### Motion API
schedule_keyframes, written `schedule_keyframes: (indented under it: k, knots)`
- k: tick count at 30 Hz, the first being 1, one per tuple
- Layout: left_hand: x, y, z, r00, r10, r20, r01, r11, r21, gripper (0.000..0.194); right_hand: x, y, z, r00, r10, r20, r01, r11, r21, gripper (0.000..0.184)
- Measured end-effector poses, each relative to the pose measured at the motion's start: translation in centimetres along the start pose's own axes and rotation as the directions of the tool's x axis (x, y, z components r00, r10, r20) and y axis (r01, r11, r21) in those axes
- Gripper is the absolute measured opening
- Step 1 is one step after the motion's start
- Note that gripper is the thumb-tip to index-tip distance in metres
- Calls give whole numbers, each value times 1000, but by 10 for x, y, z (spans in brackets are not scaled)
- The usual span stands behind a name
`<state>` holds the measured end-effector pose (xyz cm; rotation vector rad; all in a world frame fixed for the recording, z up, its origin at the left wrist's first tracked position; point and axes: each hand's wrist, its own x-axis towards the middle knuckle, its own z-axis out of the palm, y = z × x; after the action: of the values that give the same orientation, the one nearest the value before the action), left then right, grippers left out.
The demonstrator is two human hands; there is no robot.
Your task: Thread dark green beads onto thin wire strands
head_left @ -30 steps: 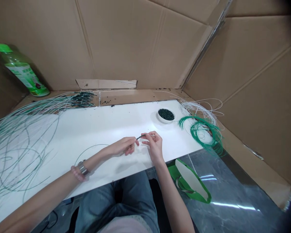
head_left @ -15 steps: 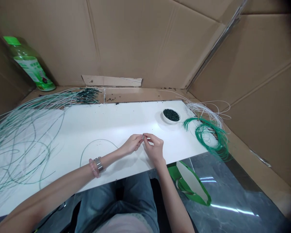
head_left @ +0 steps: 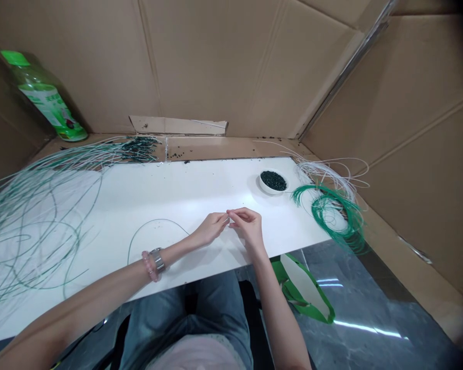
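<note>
My left hand (head_left: pixel 211 227) and my right hand (head_left: pixel 247 224) meet fingertip to fingertip over the white tabletop (head_left: pixel 200 192), both pinched together. A thin green wire (head_left: pixel 154 223) loops on the table from my left hand back toward my wrist. What sits between the fingertips is too small to make out. A small white bowl of dark beads (head_left: pixel 273 181) stands beyond my right hand. A coil of green wires (head_left: pixel 334 213) lies to its right.
A big tangle of green and white wires (head_left: pixel 34 216) covers the table's left side, with beaded ends (head_left: pixel 141 148) at the back. A green-capped bottle (head_left: pixel 46 97) stands at the back left. Cardboard walls surround the table. A green-and-white bag (head_left: pixel 304 290) lies on the floor.
A second ago a short beaded stretch of wire showed between my hands; my fingertips have since come together and it no longer shows. The view shifted slightly.
</note>
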<state>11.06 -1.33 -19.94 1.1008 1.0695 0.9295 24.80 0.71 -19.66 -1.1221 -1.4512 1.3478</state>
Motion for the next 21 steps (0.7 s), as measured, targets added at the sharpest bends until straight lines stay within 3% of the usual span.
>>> schedule_keyframes:
  k: [16, 21]
  knots:
    - [3, -6, -4, 992, -69, 102, 76, 995, -64, 30, 0, 3, 9, 979, -115, -168, 120, 993, 19, 22]
    - [10, 5, -11, 981, -71, 181, 78, 996, -33, 52, -4, -10, 13, 937, -250, -243, 251, 968, -27, 21]
